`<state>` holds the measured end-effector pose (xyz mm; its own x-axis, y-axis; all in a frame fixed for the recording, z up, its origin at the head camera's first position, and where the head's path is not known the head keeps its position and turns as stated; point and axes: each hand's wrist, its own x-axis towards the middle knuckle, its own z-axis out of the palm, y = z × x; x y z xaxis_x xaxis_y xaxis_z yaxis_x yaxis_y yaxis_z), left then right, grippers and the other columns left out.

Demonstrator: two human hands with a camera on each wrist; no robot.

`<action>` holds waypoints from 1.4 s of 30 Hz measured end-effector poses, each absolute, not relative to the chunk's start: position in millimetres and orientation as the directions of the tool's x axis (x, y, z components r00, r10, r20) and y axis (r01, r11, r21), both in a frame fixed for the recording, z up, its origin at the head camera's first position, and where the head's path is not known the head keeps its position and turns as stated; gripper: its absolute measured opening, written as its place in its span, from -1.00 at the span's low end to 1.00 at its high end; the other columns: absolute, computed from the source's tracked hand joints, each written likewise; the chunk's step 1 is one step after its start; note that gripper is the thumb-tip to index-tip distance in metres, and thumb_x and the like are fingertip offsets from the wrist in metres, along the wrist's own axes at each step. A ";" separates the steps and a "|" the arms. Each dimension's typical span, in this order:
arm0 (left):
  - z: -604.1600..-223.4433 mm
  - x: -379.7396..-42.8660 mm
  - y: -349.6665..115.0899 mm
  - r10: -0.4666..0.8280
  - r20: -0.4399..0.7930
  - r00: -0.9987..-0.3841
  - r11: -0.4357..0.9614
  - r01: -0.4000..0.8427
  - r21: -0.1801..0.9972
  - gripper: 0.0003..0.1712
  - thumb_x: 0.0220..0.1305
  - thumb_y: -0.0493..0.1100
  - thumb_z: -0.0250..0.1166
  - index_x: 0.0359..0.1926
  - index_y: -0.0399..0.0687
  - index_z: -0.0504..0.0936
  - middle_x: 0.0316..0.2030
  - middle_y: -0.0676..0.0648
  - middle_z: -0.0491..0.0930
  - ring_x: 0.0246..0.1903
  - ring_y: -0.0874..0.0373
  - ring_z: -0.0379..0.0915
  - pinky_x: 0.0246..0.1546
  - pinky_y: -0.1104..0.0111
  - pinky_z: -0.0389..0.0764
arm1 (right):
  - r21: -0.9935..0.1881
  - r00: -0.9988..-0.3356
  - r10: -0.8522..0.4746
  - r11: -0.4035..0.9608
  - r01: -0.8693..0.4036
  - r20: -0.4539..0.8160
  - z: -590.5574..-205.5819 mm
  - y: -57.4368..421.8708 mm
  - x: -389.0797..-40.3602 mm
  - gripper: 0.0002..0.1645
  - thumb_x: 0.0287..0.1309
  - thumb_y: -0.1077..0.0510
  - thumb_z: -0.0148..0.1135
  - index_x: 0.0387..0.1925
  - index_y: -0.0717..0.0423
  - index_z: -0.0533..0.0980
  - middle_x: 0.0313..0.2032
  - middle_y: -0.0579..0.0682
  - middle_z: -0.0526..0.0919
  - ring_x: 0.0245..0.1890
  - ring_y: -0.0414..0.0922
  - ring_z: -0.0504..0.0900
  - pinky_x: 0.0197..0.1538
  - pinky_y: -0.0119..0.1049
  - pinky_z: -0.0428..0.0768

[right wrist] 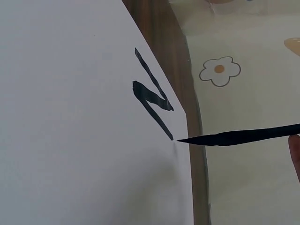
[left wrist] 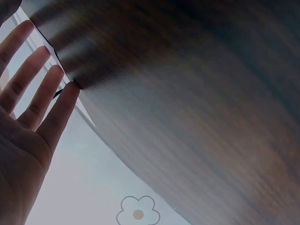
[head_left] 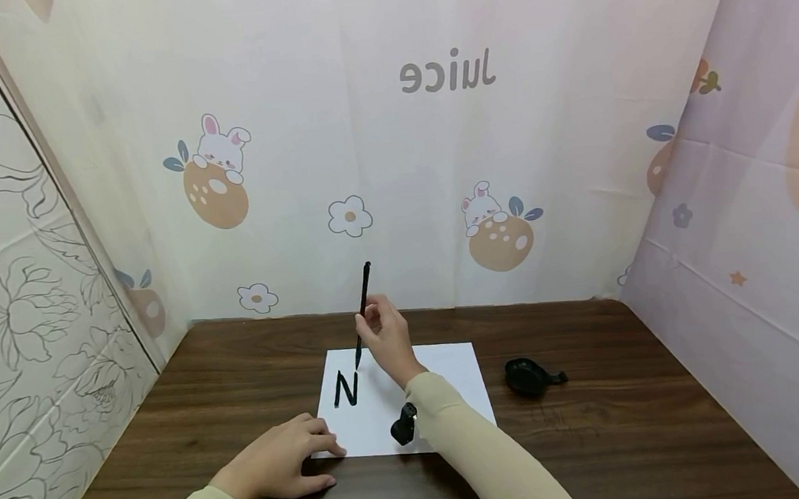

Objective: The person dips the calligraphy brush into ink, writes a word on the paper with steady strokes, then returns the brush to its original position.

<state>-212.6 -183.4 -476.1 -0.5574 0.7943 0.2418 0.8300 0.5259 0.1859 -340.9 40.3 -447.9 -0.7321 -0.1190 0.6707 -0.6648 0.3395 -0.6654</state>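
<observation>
My right hand [head_left: 389, 337] pinches a thin black brush [head_left: 365, 288], held nearly upright over the white paper [head_left: 380, 429]. A black letter N [head_left: 346, 390] is painted at the paper's upper left. In the right wrist view the pointed tip of the brush [right wrist: 206, 140] stands right by the end of one N stroke [right wrist: 157, 119]. Only a bit of a finger [right wrist: 295, 152] shows there at the edge. My left hand [head_left: 282, 458] rests at the paper's lower left corner, its fingertips on the near edge. In the left wrist view its fingers [left wrist: 58, 110] are spread and extended.
A small black dish with a short handle [head_left: 526, 378] stands on the brown wooden table [head_left: 601, 438], to the right of the paper. Printed curtains [head_left: 346, 127] close off the back and sides. A small black device [head_left: 404, 425] sits at the right wrist.
</observation>
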 end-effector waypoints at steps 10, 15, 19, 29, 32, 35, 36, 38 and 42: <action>-475.7 -212.8 -184.0 0.796 0.235 -0.558 0.526 0.830 0.188 -0.73 0.20 0.08 0.44 -0.08 0.24 0.73 -0.16 0.23 0.52 -0.16 0.30 0.42 -0.16 0.35 0.57 | -0.648 -0.720 -0.117 0.355 -0.674 0.684 -438.9 51.3 -340.0 -0.76 0.36 0.23 0.19 0.00 0.05 0.42 -0.27 -0.07 0.51 -0.25 -0.18 0.53 -0.25 -0.36 0.62; -475.0 -213.1 -184.2 0.796 0.227 -0.562 0.529 0.827 0.192 -0.74 0.20 0.08 0.43 -0.08 0.25 0.72 -0.16 0.23 0.52 -0.16 0.30 0.42 -0.16 0.35 0.57 | -0.656 -0.731 -0.122 0.360 -0.663 0.671 -439.6 53.7 -339.5 -0.76 0.36 0.22 0.19 0.01 0.04 0.41 -0.26 -0.06 0.51 -0.23 -0.17 0.54 -0.23 -0.34 0.63; -475.2 -213.6 -184.3 0.798 0.230 -0.557 0.526 0.830 0.187 -0.74 0.21 0.08 0.43 -0.08 0.25 0.72 -0.16 0.22 0.52 -0.16 0.30 0.42 -0.16 0.34 0.57 | -0.655 -0.731 -0.124 0.361 -0.663 0.671 -442.0 54.9 -340.7 -0.76 0.36 0.23 0.19 0.01 0.04 0.40 -0.26 -0.06 0.51 -0.23 -0.18 0.53 -0.23 -0.35 0.62; -475.6 -213.2 -184.4 0.800 0.228 -0.555 0.524 0.831 0.187 -0.73 0.21 0.09 0.43 -0.07 0.24 0.72 -0.16 0.23 0.52 -0.16 0.30 0.41 -0.16 0.35 0.57 | -0.664 -0.731 -0.114 0.343 -0.664 0.673 -447.0 56.1 -341.1 -0.77 0.36 0.21 0.20 0.00 0.04 0.41 -0.27 -0.07 0.51 -0.25 -0.17 0.53 -0.25 -0.34 0.62; -475.5 -212.9 -184.4 0.798 0.224 -0.559 0.528 0.828 0.186 -0.73 0.21 0.09 0.43 -0.07 0.24 0.72 -0.16 0.23 0.52 -0.16 0.30 0.42 -0.16 0.35 0.57 | -0.664 -0.731 -0.112 0.343 -0.665 0.674 -448.7 56.2 -341.2 -0.75 0.36 0.21 0.20 0.02 0.02 0.42 -0.26 -0.07 0.51 -0.25 -0.17 0.53 -0.25 -0.34 0.62; -475.5 -212.5 -184.3 0.797 0.223 -0.562 0.531 0.827 0.188 -0.73 0.21 0.10 0.43 -0.07 0.25 0.73 -0.16 0.23 0.52 -0.16 0.30 0.42 -0.16 0.35 0.57 | -0.663 -0.730 -0.111 0.345 -0.664 0.674 -449.9 56.8 -341.0 -0.75 0.36 0.21 0.20 0.02 0.03 0.42 -0.26 -0.07 0.52 -0.25 -0.17 0.54 -0.25 -0.34 0.62; -475.4 -212.5 -184.2 0.797 0.222 -0.562 0.531 0.826 0.187 -0.73 0.21 0.10 0.43 -0.07 0.25 0.73 -0.16 0.23 0.52 -0.16 0.30 0.41 -0.17 0.35 0.57 | -0.663 -0.730 -0.111 0.345 -0.664 0.674 -450.1 57.0 -340.8 -0.76 0.36 0.21 0.19 0.02 0.03 0.42 -0.26 -0.07 0.52 -0.25 -0.18 0.54 -0.26 -0.34 0.62; -475.3 -212.4 -184.0 0.797 0.224 -0.562 0.530 0.827 0.188 -0.73 0.21 0.09 0.43 -0.08 0.24 0.73 -0.17 0.23 0.52 -0.16 0.30 0.41 -0.17 0.35 0.57 | -0.665 -0.732 -0.112 0.345 -0.663 0.672 -450.7 57.6 -340.6 -0.76 0.37 0.21 0.19 0.01 0.04 0.41 -0.27 -0.07 0.52 -0.25 -0.18 0.54 -0.26 -0.35 0.62; -474.7 -212.7 -183.2 0.796 0.226 -0.561 0.530 0.827 0.186 -0.74 0.20 0.09 0.44 -0.08 0.25 0.73 -0.17 0.23 0.52 -0.16 0.30 0.41 -0.18 0.35 0.57 | -0.667 -0.737 -0.117 0.350 -0.658 0.666 -452.1 58.9 -340.7 -0.77 0.38 0.19 0.18 0.01 0.05 0.41 -0.26 -0.07 0.51 -0.23 -0.19 0.54 -0.24 -0.35 0.62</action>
<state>-212.7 -183.2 -474.7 -0.5613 0.7961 0.2261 0.8271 0.5302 0.1865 -340.7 58.9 -452.1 -0.7371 -0.1172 0.6656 -0.6579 0.3496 -0.6671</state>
